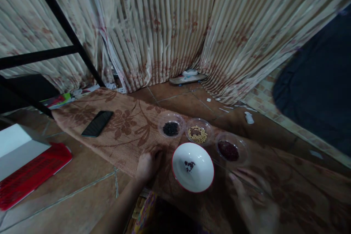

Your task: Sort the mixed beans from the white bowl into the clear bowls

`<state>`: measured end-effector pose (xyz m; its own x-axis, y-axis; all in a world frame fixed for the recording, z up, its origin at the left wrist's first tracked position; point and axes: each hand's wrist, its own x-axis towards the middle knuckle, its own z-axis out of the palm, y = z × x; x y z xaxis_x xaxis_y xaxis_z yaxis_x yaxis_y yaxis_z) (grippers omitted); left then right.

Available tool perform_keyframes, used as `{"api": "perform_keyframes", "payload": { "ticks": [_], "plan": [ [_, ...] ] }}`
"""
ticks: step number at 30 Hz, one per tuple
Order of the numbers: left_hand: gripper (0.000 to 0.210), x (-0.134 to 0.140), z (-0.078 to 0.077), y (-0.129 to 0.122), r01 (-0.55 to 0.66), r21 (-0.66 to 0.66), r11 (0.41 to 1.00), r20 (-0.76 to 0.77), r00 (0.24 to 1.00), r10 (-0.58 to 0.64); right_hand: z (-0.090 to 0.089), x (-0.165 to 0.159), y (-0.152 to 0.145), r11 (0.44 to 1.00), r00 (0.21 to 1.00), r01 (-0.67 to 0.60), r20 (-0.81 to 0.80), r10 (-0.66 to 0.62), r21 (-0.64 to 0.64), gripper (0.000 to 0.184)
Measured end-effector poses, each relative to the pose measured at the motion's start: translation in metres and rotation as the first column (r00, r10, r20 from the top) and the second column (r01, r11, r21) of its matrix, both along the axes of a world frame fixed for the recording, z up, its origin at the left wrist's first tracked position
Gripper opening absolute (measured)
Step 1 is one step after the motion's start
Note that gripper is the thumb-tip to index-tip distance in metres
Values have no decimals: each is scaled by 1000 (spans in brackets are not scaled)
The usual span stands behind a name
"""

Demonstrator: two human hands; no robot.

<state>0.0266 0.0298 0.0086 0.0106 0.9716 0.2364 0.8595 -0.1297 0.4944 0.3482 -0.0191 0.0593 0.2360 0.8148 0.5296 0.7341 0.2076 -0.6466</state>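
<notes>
A white bowl with a red rim stands on the brown patterned cloth, a few dark red beans at its bottom. My right hand, slightly blurred, is closed around a thin, stick-like tool whose tip points toward the bowl's right side; I cannot make out whether it is chopsticks or tweezers. To the bowl's left, my left hand rests on the cloth with curled fingers. Behind the bowl sit three clear plastic cups: one with black beans, one with yellow beans, one with dark red beans.
A black phone lies on the cloth-covered table at the left. A white and red box is on the tiled floor. Striped curtains hang behind, a skateboard at their foot. Dark fabric is at right.
</notes>
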Motion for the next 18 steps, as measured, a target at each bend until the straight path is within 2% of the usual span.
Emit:
{"api": "perform_keyframes", "payload": {
  "ticks": [3,6,11,18],
  "plan": [
    [14,1,2,0,-16,-16,1000,-11,1000,15,-5,-14,-6,986,987,-145,51,150,-81,22],
    [14,1,1,0,-26,-16,1000,-13,1000,26,-13,-17,-4,969,961,-237,128,244,-66,22],
    [14,1,-2,0,-16,-5,1000,14,1000,16,-25,-22,0,971,964,-227,121,235,-74,22],
    [14,1,-1,0,-5,-11,1000,32,999,5,-24,-33,1,981,970,-189,145,193,-44,26]
  ]
}}
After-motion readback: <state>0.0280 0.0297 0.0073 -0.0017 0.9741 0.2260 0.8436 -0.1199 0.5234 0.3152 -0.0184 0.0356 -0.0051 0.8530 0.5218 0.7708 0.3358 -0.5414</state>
